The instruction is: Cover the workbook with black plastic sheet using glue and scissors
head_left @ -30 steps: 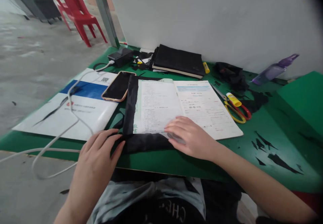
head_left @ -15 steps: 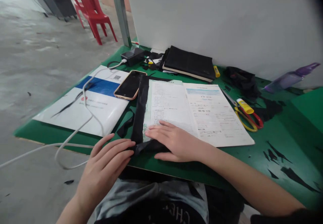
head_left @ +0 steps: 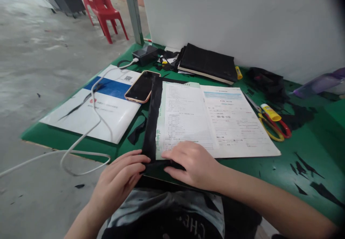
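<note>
An open booklet (head_left: 185, 120) with printed pages lies on a green table. A black sheet (head_left: 151, 124) borders its left side and shows along the top and below the lower left corner. My left hand (head_left: 121, 178) is at that corner, with its bent fingertips closed on the black sheet. My right hand (head_left: 191, 163) bends over the booklet's lower edge. Its fingertips rest on the page near the corner, its thumb lower down by the black flap, which shows between them. The underside of both hands is hidden.
Left of the booklet are a phone (head_left: 142, 87), a white-and-blue folder (head_left: 107, 118) and a white cable (head_left: 88, 135). Scissors (head_left: 269, 124) and a glue stick (head_left: 271, 112) lie right. Behind are a black-covered book (head_left: 208, 62) and a purple bottle (head_left: 318, 83). Black scraps (head_left: 302, 169) are scattered about.
My right hand has gone from lying flat on the page to curling over its lower edge. My left fingertips have slid slightly right on the black sheet. The view has shifted a little.
</note>
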The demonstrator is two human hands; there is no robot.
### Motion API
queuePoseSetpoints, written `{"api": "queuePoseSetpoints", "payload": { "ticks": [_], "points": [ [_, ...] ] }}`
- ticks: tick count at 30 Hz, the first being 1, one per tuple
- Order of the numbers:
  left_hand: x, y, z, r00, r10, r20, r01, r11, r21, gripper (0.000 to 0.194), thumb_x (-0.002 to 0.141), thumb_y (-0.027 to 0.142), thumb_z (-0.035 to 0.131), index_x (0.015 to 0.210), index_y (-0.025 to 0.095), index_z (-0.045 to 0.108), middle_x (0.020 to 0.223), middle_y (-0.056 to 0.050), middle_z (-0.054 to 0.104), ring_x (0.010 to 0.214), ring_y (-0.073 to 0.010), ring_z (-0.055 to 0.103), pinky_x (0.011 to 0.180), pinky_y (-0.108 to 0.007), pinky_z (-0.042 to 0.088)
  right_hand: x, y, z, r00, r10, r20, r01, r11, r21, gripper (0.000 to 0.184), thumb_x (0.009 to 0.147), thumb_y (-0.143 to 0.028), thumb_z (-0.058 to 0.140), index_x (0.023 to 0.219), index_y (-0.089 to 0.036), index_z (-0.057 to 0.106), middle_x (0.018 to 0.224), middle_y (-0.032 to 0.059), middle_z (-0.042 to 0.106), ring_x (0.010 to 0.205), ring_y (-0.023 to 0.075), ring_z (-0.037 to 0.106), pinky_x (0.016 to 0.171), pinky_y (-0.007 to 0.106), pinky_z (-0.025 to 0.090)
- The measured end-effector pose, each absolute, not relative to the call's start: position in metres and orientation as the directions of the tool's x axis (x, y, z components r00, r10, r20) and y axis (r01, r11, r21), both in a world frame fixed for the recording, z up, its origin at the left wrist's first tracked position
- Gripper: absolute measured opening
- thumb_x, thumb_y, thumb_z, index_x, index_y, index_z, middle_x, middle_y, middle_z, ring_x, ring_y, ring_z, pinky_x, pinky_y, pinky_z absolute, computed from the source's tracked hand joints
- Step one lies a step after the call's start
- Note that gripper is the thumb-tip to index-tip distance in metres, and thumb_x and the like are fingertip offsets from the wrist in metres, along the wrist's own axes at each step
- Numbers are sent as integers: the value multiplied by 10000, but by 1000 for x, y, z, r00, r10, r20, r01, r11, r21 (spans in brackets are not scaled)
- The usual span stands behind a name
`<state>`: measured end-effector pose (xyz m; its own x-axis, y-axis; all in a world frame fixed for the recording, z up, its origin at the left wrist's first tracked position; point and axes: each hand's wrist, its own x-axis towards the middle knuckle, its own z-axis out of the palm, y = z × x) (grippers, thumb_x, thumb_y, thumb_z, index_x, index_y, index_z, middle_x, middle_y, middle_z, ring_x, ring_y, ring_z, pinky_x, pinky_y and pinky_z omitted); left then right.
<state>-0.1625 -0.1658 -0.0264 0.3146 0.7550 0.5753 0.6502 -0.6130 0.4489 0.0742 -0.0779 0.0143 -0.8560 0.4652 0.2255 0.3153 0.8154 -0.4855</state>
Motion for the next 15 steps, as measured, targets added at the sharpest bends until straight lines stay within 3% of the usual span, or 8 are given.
{"api": "queuePoseSetpoints", "payload": {
  "ticks": [3,7,12,15],
  "points": [
    [-160,-164,-25,314,788,530,646,-587,489,224,829,-2,563,984,158,539,1017,-90,680,987,-151,629,859,-284,539,73,-80,10,-885,420,201,299,844,-445,242,942,-314,477,978,-167,666,793,27,664,723,155,573,671,305,427],
    [-161,-162,-22,368,785,498,614,-607,504,253,835,43,595,1065,138,547,1026,-105,667,979,-164,619,847,-294,541,72,-84,8,-904,366,220,268,888,-374,284,960,-273,419,876,-172,671,713,21,626,657,145,535,617,311,400],
    [-172,-163,-29,477,733,486,621,-672,404,218,881,145,576,1097,144,606,1060,-102,676,1083,-216,593,935,-369,512,69,-92,10,-938,223,266,155,955,-252,309,942,-325,444,784,-159,650,641,12,595,601,147,512,551,319,359],
    [-177,-165,-35,514,690,509,620,-709,336,246,892,307,591,1062,133,628,1043,-109,689,1096,-240,594,946,-393,512,73,-89,19,-906,253,340,150,941,-302,359,918,-446,476,792,-162,655,606,-2,588,580,140,519,556,306,371]
  ]
}}
